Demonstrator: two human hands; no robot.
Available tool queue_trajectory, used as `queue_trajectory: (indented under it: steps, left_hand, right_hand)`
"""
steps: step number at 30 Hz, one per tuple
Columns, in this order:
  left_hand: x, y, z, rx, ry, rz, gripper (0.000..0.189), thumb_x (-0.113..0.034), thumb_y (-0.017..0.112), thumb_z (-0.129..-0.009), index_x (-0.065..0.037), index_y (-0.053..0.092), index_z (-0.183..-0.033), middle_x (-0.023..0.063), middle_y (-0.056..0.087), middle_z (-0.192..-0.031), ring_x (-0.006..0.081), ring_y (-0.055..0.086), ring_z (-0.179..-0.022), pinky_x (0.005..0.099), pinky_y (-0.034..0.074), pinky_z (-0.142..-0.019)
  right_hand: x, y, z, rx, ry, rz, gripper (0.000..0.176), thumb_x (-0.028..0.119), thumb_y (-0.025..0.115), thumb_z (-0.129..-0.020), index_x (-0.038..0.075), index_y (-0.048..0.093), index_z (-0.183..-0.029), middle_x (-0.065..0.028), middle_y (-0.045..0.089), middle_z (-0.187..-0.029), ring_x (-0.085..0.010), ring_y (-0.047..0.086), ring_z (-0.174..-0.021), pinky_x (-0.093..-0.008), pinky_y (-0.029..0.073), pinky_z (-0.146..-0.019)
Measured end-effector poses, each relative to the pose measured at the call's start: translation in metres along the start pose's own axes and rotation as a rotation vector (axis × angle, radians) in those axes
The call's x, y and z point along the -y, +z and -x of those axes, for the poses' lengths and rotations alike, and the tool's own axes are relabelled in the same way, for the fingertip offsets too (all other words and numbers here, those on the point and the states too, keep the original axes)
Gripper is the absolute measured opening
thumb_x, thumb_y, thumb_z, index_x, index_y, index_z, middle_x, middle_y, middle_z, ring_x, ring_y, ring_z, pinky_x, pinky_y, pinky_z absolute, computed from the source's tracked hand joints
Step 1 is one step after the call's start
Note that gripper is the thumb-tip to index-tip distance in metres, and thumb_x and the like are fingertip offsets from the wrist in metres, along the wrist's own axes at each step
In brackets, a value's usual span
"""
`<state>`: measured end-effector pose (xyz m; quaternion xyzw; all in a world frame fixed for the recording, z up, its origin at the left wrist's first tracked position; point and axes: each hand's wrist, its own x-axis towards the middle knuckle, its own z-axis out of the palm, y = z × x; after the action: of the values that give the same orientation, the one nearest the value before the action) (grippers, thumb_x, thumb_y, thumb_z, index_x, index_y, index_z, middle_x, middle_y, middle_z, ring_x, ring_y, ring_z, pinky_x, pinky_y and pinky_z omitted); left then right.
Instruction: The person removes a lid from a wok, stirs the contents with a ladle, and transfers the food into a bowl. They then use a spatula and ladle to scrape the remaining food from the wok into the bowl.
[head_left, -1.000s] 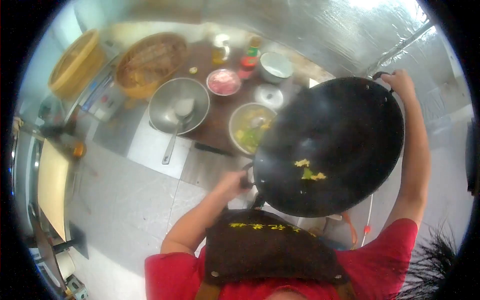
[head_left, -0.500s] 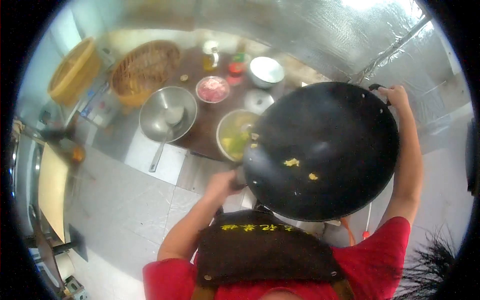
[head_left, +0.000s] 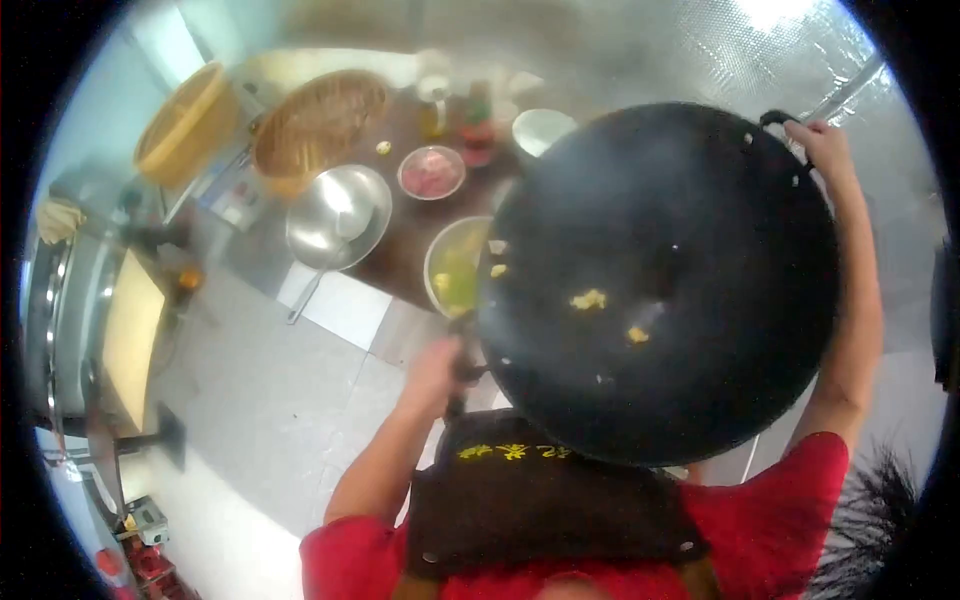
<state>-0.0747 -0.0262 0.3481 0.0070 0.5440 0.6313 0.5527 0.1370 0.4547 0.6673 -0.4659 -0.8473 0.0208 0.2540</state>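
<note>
The black wok [head_left: 660, 280] is held tilted, hollow facing the camera, its handle-to-handle axis running lower-left to upper-right. The left hand [head_left: 432, 375] clenches 1 handle, the right hand [head_left: 822, 150] the other. A steel bowl [head_left: 452, 268] sits under the wok's left rim.

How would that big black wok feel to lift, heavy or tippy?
Probably heavy: the wok spans wide, and both the left hand and right hand grip its opposite handles. Likely rigid metal, holding its shape while tilted. Maybe slick inside: only a few food scraps cling.
</note>
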Motion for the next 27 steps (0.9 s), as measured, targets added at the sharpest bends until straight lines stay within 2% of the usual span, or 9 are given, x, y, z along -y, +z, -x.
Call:
queue_trajectory:
  steps: [4,6,8,14,17,18,19,22,27]
  left_hand:
    - [0.091,-0.052,-0.058,0.148,0.247,-0.238,0.020,-0.020,0.052,-0.086,0.000,0.058,-0.086,0.0090,0.056,-0.078,0.0209,0.056,-0.070,0.0393,0.049,-0.064]
    - [0.030,-0.008,-0.012,0.002,-0.115,0.151,0.022,-0.022,0.053,-0.086,0.000,0.058,-0.087,0.0093,0.056,-0.076,0.0216,0.056,-0.067,0.0388,0.049,-0.063]
    - [0.019,-0.019,-0.018,0.093,0.120,-0.050,0.022,-0.022,0.053,-0.086,-0.001,0.059,-0.088,0.0097,0.058,-0.079,0.0209,0.056,-0.067,0.0381,0.049,-0.061]
    - [-0.064,0.025,-0.041,0.058,0.167,-0.078,0.026,-0.024,0.055,-0.087,0.000,0.060,-0.095,0.0084,0.062,-0.088,0.0181,0.062,-0.080,0.0342,0.054,-0.062]
    - [-0.115,0.078,-0.053,0.097,0.293,-0.258,0.029,-0.024,0.057,-0.085,0.003,0.060,-0.096,0.0074,0.060,-0.088,0.0176,0.061,-0.079,0.0330,0.055,-0.061]
    - [-0.110,0.081,-0.094,0.140,0.520,-0.500,0.030,-0.024,0.057,-0.085,0.004,0.059,-0.097,0.0082,0.060,-0.090,0.0180,0.060,-0.080,0.0341,0.056,-0.061]
    - [-0.116,0.095,-0.110,0.132,0.547,-0.556,0.032,-0.024,0.058,-0.085,0.005,0.059,-0.098,0.0092,0.059,-0.090,0.0184,0.060,-0.081,0.0351,0.056,-0.061]
    - [-0.145,0.159,-0.130,0.069,0.400,-0.500,0.033,-0.024,0.058,-0.084,0.006,0.059,-0.097,0.0123,0.058,-0.092,0.0198,0.059,-0.084,0.0373,0.058,-0.061]
    - [-0.137,0.203,-0.195,0.029,0.430,-0.553,0.034,-0.025,0.058,-0.084,0.006,0.060,-0.097,0.0128,0.060,-0.089,0.0206,0.060,-0.080,0.0362,0.057,-0.057]
  right_hand:
    - [0.060,0.002,0.005,0.095,-0.090,0.220,0.041,0.035,0.066,-0.074,-0.006,0.063,-0.077,-0.0104,0.057,-0.059,-0.0185,0.056,-0.054,-0.0343,0.044,-0.052]
    - [0.050,0.017,0.012,-0.005,-0.116,0.325,0.037,0.030,0.066,-0.072,-0.007,0.062,-0.070,-0.0113,0.055,-0.055,-0.0197,0.054,-0.051,-0.0356,0.043,-0.051]
    - [0.037,0.011,0.029,0.065,0.013,0.207,0.035,0.028,0.066,-0.071,-0.006,0.059,-0.065,-0.0097,0.052,-0.052,-0.0179,0.050,-0.048,-0.0358,0.040,-0.047]
    - [-0.119,0.017,0.078,0.248,0.612,-0.186,0.025,0.022,0.070,-0.072,0.001,0.061,-0.063,-0.0053,0.054,-0.055,-0.0157,0.049,-0.045,-0.0339,0.037,-0.040]
    - [-0.213,0.050,0.097,0.159,0.715,-0.073,0.031,0.027,0.073,-0.072,0.000,0.060,-0.061,-0.0064,0.054,-0.054,-0.0166,0.048,-0.043,-0.0345,0.035,-0.039]
    - [-0.286,0.065,0.105,0.263,0.446,-0.342,0.032,0.028,0.072,-0.073,0.000,0.060,-0.061,-0.0085,0.055,-0.055,-0.0174,0.051,-0.045,-0.0335,0.039,-0.041]
    - [-0.290,0.075,0.108,0.125,0.765,-0.371,0.028,0.027,0.071,-0.075,0.002,0.062,-0.066,-0.0092,0.056,-0.056,-0.0180,0.053,-0.046,-0.0321,0.041,-0.044]
    - [-0.339,0.093,0.119,0.270,0.734,-0.416,0.021,0.021,0.072,-0.074,0.003,0.061,-0.072,-0.0060,0.055,-0.062,-0.0171,0.052,-0.049,-0.0319,0.036,-0.043]
    - [-0.357,0.131,0.109,0.007,0.939,-0.700,0.019,0.017,0.071,-0.075,0.004,0.058,-0.071,-0.0047,0.051,-0.060,-0.0165,0.048,-0.043,-0.0314,0.031,-0.036]
